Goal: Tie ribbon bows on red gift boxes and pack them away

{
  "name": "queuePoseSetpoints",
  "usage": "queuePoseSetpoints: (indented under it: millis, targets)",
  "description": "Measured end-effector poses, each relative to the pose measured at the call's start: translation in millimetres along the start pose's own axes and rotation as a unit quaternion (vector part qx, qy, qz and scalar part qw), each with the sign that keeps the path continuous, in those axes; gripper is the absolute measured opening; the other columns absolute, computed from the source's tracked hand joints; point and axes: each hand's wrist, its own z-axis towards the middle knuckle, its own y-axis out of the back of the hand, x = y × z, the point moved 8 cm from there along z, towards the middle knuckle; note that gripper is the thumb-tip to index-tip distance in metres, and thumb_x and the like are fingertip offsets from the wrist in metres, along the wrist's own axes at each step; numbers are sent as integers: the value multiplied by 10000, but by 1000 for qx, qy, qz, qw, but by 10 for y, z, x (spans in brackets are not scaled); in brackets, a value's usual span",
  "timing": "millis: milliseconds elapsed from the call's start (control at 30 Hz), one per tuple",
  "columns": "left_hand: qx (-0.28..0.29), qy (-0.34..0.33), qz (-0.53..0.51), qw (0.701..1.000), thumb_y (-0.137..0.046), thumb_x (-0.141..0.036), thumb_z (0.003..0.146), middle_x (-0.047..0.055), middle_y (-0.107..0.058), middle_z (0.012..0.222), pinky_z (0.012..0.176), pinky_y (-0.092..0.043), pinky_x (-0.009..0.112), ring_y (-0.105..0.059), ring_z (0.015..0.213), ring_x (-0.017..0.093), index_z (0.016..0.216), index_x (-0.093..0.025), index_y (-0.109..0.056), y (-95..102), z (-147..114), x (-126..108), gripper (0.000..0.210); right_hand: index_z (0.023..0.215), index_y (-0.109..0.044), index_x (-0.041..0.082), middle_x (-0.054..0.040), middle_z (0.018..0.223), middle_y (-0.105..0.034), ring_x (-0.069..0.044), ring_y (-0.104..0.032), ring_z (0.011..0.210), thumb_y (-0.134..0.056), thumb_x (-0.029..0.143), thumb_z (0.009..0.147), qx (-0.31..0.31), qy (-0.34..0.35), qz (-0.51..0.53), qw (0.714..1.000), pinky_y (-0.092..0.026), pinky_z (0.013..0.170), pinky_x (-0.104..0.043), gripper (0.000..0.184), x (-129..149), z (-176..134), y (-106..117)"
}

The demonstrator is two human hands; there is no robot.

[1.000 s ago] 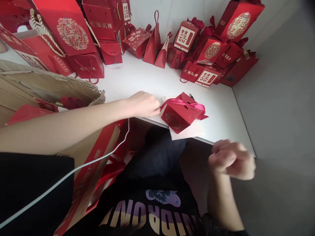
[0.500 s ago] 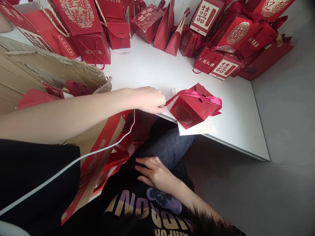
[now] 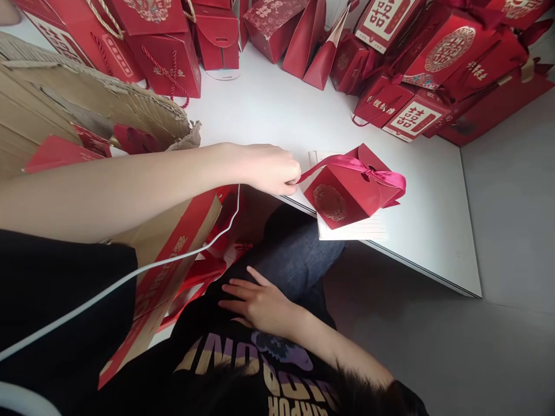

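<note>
My left hand (image 3: 274, 169) is closed on the end of a pink satin ribbon (image 3: 336, 162) at the table's front edge. The ribbon stretches to a red gift box (image 3: 342, 199), where it is knotted at the top flaps and loops out to the right. Gold round ornament shows on the box's near side. It stands tilted in the picture on lined paper sheets (image 3: 353, 228), which jut over the edge. My right hand (image 3: 260, 303) lies against my black shirt and lap with its fingers spread, holding nothing.
Several red boxes (image 3: 422, 115) and bags stand along the back of the white table (image 3: 269, 110). A torn cardboard carton (image 3: 147, 110) with red packaging inside is at the left. A white cable (image 3: 173, 254) runs across my lower left.
The view has shifted a little, so the box and table sit slightly farther right. My right hand has moved left on my lap and its fingers have spread wider. My left hand keeps the ribbon.
</note>
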Motion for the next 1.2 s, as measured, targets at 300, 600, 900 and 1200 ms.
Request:
queuePoseSetpoints:
  millis: [300,600,900,1200]
  targets:
    - [16,5,29,999,-442,-326,792,34,-590,579,588,-338,276,-568,583,172,680,-180,-671,45,-29,-28,293,1246,-521,119,-176,1329,-460,-354,-310,1291,-502,411,873,-100,-306,-63,945,-211,1031,-619,473,-634,-49,341]
    - [-48,63,64,995,-382,-249,810,118,-646,897,641,-425,312,-621,715,226,893,-137,-620,181,-108,128,276,1177,-582,104,-197,1270,-513,-354,-447,1203,-652,343,783,-91,-289,-66,951,-347,1013,-553,467,-493,-345,598]
    - [-128,-21,-253,959,-373,-536,846,65,-586,994,767,-430,300,-570,902,205,932,-187,-572,484,18,-121,411,939,-602,221,-57,927,-634,-165,-626,732,-407,392,916,-493,-329,-27,805,-527,600,-268,260,-741,-1279,2258]
    - [4,-14,-440,898,-557,-586,725,21,-613,543,427,-386,226,-559,464,135,671,-166,-475,182,168,-226,432,858,-608,203,-28,821,-589,-163,-582,696,-444,396,885,-420,-402,9,814,-466,652,-297,255,-1417,-984,2224]
